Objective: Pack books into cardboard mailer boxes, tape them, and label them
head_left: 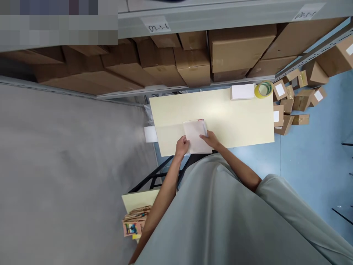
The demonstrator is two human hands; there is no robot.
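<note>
Seen from above: a person's left hand [182,145] and right hand [211,140] each pinch one side of a flat white packet [196,135], pinning it level at the near edge of a pale table [234,117]. A white box [242,92] and tape roll [264,89] sit far right, clear of the hands. Cardboard cartons [193,62] fill the shelf beyond.

Warehouse packing area, labelled shelving [193,16], stacked cardboard boxes [193,64]
</note>
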